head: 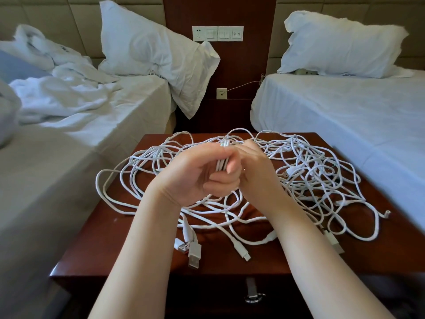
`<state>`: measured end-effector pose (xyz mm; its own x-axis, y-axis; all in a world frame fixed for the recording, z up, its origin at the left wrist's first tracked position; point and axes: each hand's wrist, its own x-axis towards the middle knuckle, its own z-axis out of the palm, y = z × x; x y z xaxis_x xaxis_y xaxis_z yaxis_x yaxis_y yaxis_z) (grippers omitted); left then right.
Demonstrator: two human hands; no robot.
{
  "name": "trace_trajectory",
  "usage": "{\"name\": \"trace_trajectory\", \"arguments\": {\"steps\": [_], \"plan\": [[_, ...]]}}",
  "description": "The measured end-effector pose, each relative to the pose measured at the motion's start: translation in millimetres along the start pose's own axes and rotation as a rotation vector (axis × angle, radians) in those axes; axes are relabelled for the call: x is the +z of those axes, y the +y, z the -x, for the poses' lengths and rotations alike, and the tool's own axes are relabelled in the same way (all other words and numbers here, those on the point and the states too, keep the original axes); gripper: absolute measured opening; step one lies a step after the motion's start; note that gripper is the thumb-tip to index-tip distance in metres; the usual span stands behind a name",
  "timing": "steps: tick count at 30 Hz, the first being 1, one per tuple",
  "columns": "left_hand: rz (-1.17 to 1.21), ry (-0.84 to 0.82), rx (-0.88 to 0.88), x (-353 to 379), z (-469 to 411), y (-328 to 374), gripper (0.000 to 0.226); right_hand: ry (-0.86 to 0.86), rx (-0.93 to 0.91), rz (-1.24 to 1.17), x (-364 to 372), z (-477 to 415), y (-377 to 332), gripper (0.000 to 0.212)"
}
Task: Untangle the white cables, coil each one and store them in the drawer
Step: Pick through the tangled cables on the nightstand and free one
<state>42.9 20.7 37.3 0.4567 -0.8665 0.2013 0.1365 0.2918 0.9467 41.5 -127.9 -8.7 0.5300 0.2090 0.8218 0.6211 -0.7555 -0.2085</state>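
Coiling one cable above the tangle on the nightstand (96, 229)

The left hand (195, 173) is clenched round a bundle of loops (222, 164); the right hand (255, 166) seems to pinch it too. Keep loops even, drawing slack gently from the white cables (305, 180).

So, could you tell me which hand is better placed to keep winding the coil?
Probably the right hand: the left hand is clamped on the bundle of cable loops, while the right touches it more loosely, nearer the loose tangle.
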Motion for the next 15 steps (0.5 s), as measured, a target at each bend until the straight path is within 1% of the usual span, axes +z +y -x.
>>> {"name": "trace_trajectory", "arguments": {"steps": [1,2,4,5,7,9,11,13,15], "plan": [[0.017,0.017,0.019,0.0,-1.0,0.2,0.035,-0.037,0.049,0.01,1.1,0.7,0.1,0.035],[0.039,0.035,0.039,0.3,-2.2,0.4,0.034,-0.097,0.106,0.028,2.2,1.3,-1.1,0.033],[0.097,0.087,0.091,1.5,-5.0,1.0,0.034,-0.231,0.181,0.089,5.5,3.6,-4.7,0.018],[0.127,0.127,0.126,1.6,-6.7,1.0,0.034,-0.249,0.167,0.074,5.7,4.7,-7.6,0.014],[0.177,0.22,0.191,1.1,-9.8,0.9,0.037,-0.226,0.07,0.034,4.3,4.4,-14.3,0.022],[0.206,0.336,0.239,-0.3,-13.2,-0.6,0.039,-0.21,-0.028,0.064,2.4,4.6,-16.5,0.022],[0.226,0.493,0.291,-3.1,-16.4,-1.3,0.038,-0.218,-0.041,0.103,5.6,8.8,-10.7,0.023],[0.244,0.646,0.382,-7.7,-18.1,0.9,0.037,-0.245,-0.027,0.11,9.1,12.6,-6.0,0.027],[0.256,0.769,0.459,-15.0,-17.5,4.1,0.036,-0.233,-0.031,0.1,10.5,14.6,-4.4,0.022]]}}
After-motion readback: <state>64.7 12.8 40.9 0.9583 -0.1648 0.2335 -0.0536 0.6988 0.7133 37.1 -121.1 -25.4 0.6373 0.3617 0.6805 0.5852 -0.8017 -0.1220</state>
